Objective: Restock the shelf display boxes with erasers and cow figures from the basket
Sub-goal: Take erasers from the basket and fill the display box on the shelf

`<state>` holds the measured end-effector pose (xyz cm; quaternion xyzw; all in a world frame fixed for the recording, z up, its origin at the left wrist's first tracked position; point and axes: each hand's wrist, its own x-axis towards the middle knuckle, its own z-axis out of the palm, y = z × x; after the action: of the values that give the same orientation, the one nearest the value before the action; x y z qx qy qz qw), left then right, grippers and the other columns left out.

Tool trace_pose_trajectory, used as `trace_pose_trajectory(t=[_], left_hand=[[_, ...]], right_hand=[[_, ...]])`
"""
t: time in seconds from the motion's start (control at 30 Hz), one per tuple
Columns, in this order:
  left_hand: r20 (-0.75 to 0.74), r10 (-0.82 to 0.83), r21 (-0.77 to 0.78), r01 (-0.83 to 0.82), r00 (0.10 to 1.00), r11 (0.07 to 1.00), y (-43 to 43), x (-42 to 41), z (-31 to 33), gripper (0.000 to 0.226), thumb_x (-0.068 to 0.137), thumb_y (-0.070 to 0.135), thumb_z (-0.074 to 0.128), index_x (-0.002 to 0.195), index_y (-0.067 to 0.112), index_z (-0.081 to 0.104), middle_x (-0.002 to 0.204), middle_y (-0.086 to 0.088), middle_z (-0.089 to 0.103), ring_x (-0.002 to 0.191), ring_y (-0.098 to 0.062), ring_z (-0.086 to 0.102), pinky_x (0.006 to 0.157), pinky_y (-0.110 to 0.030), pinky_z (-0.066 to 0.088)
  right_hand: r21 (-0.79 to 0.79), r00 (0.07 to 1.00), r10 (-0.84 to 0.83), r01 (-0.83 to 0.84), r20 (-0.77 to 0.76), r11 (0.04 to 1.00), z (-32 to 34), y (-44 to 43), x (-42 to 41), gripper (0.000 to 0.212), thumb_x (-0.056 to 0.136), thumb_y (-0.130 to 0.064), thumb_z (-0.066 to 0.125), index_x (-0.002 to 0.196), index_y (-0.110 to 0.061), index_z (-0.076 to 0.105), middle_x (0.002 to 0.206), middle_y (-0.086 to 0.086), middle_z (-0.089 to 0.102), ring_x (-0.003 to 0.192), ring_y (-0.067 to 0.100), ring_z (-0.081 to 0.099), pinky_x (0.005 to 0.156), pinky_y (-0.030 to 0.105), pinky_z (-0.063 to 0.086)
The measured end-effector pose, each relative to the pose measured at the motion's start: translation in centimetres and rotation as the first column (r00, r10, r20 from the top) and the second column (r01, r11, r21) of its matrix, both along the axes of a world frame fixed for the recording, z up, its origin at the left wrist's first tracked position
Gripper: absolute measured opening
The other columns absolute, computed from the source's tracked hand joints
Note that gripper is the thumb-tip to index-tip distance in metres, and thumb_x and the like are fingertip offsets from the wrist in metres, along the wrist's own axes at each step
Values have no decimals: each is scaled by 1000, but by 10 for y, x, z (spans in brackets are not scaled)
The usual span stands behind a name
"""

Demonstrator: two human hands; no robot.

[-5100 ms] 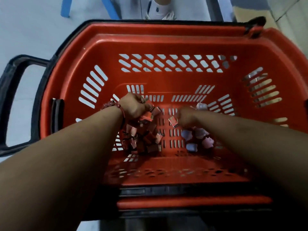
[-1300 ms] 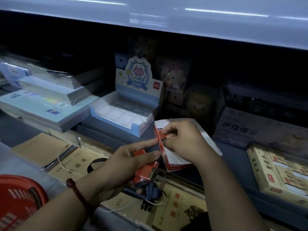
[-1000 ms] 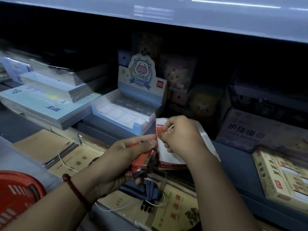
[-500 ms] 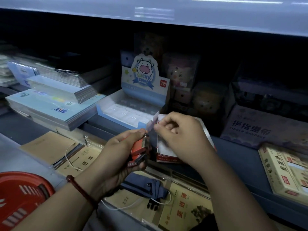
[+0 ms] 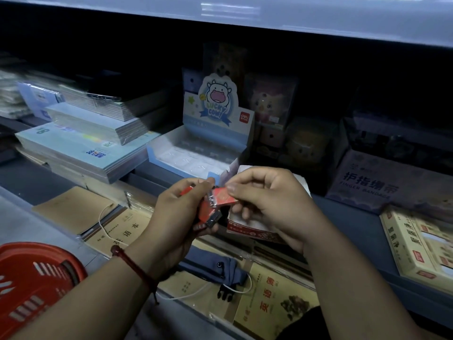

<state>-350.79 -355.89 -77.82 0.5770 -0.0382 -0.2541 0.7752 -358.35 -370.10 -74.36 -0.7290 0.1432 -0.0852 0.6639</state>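
Shift: right grip (image 5: 269, 202) now pinches one red eraser (image 5: 223, 196).
Pose: left grip (image 5: 176, 212) curls round eraser bundle (image 5: 207, 212), 9 o'clock of it.

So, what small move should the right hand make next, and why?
Probably lower the red eraser pinched by the right hand into the red-and-white display box just below it; the left hand grips a bundle of erasers waiting to follow.
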Motion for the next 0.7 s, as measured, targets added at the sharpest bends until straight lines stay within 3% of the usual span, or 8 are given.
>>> trace_pose_trajectory(t=[0.17, 0.3, 0.4, 0.53, 0.6, 0.7], left_hand=[[13, -22, 8, 21, 1000, 1000, 2, 0, -2, 27, 93, 24, 72, 107, 2, 65, 80, -17, 63, 47, -20, 59, 40, -26, 50], [44, -56, 34, 55, 997, 998, 1, -2, -6, 30, 91, 27, 74, 104, 1, 65, 82, -18, 65, 54, -24, 62, 46, -30, 52], [66, -70, 39, 67, 995, 997, -1, -5, -9, 34, 93, 26, 72, 108, -3, 63, 76, -14, 66, 55, -25, 64, 46, -30, 52], [80, -86, 44, 83, 993, 996, -2, -7, -9, 32, 93, 26, 71, 108, -2, 64, 75, -13, 68, 56, -25, 66, 47, -30, 53], [83, -93, 45, 89, 992, 995, -2, -7, -9, 32, 93, 26, 71, 107, -2, 64, 76, -13, 69, 56, -25, 66, 47, -30, 53], [90, -104, 35, 101, 990, 994, -2, -9, -8, 30, 95, 23, 69, 105, -4, 63, 72, -12, 68, 53, -24, 65, 45, -29, 52]], right_hand=[[-110, 981, -185, 190, 56, 976, 0, -18, -2, 21, 86, -1, 71, 98, -18, 74, 84, 8, 76, 67, 15, 61, 70, 38, 50], [-302, 903, -413, 430, 120, 851, -10, -40, 4, 15, 88, -6, 71, 90, -20, 72, 83, 6, 74, 70, 19, 70, 72, 39, 61], [-415, 907, -413, 408, 84, 813, -20, -47, 10, 20, 91, -4, 67, 87, -22, 71, 82, 6, 72, 68, 21, 73, 64, 39, 64], [-535, 905, -419, 391, 75, 749, -27, -48, 22, 26, 93, -3, 62, 88, -27, 71, 82, 1, 70, 72, 18, 71, 65, 41, 64], [-512, 903, -427, 391, 52, 764, -26, -49, 25, 31, 93, -1, 60, 86, -30, 69, 86, 4, 70, 70, 18, 72, 64, 40, 64], [-401, 915, -403, 374, 13, 836, -23, -46, 22, 31, 94, 2, 54, 107, -21, 70, 95, 10, 68, 63, 21, 74, 62, 36, 64]])
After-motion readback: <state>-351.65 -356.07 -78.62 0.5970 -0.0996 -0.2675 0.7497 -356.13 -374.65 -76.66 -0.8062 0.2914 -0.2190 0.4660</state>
